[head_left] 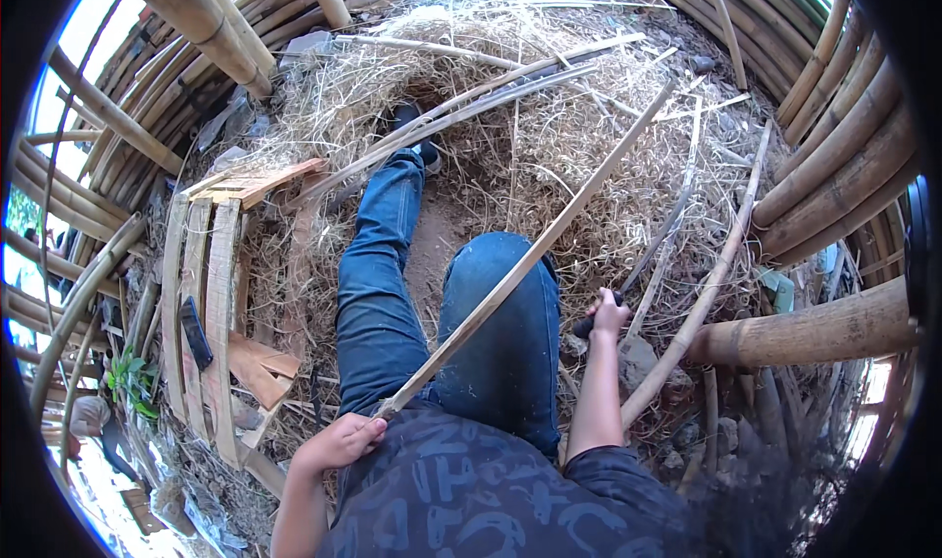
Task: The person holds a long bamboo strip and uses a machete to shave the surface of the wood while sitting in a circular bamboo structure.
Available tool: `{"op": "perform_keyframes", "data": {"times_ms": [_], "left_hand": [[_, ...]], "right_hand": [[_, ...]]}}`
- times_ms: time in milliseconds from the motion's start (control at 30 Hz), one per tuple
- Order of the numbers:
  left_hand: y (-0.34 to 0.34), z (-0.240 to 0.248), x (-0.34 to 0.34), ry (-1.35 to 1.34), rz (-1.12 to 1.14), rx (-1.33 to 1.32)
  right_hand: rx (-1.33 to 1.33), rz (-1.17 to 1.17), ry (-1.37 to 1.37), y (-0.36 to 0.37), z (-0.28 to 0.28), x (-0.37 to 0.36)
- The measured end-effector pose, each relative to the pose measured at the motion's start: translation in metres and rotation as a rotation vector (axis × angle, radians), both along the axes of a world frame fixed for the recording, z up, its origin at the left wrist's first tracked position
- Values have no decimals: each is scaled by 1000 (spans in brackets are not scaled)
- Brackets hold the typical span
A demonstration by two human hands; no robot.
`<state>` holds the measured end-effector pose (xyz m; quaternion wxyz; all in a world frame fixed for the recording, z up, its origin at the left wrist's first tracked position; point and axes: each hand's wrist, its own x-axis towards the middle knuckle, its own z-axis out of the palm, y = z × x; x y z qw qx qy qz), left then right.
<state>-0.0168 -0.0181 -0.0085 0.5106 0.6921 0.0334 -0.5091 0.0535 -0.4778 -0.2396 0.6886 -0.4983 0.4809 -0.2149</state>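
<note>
My left hand (343, 443) is closed around the near end of a long split bamboo strip (530, 256). The strip slants up to the right, passing over my bent right knee, and its far end is above the shavings. Out to the right, my right hand (607, 317) grips the black handle of a long-bladed knife, apparently a machete (659, 246). Its dark, slightly curved blade points away from me toward the upper right, low over the shavings and apart from the strip.
Curly shavings (579, 165) cover the ground, with several split bamboo strips (471, 106) lying across them. A slatted wooden crate (224, 293) stands at left, with a dark phone (196, 332) on it. Stacked bamboo poles (834, 185) line the right; a thick pole (814, 324) juts in there.
</note>
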Motion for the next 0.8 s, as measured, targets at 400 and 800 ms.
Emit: {"op": "perform_keyframes", "data": {"times_ms": [400, 800], "left_hand": [[-22, 16, -6, -314, 82, 202], [-27, 22, -6, -789, -11, 509]], "right_hand": [[-993, 449, -74, -18, 178, 33], [-1310, 773, 597, -85, 272, 87]]}}
